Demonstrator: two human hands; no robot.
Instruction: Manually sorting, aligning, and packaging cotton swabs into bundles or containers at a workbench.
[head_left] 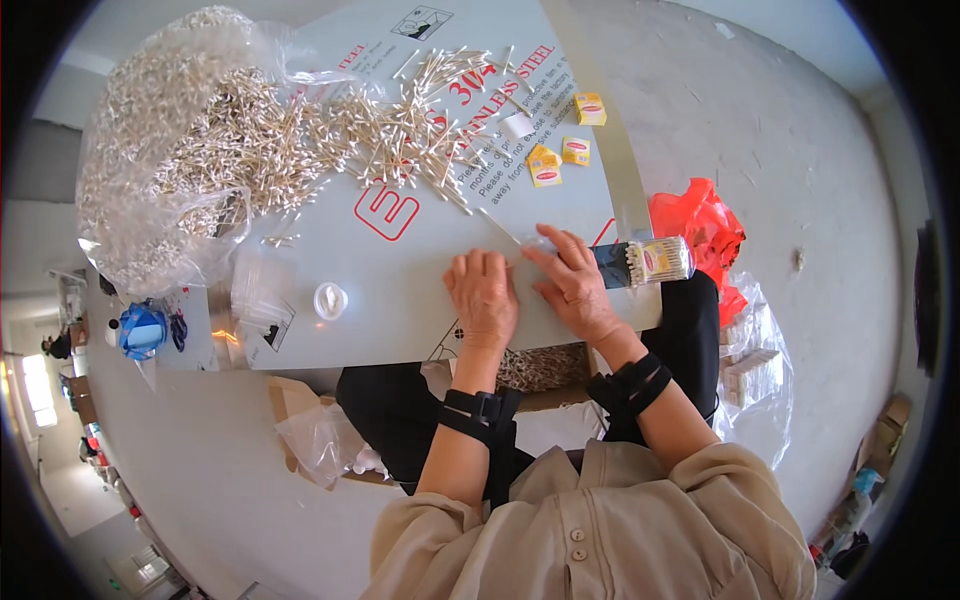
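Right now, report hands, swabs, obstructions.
Left hand, right hand: close together over table, grip unclear. Loose swabs: heaped beyond. Possible obstruction: swab bundle beside right hand.

Right of the cup (330,300), free table (395,300) is left until passage is blocked by the left hand (484,298); beyond it, way is barred by swabs (255,135), leftward by plastic (262,283).

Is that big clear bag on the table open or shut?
Open: cotton swabs run in a loose heap from the clear bag out across the tabletop.
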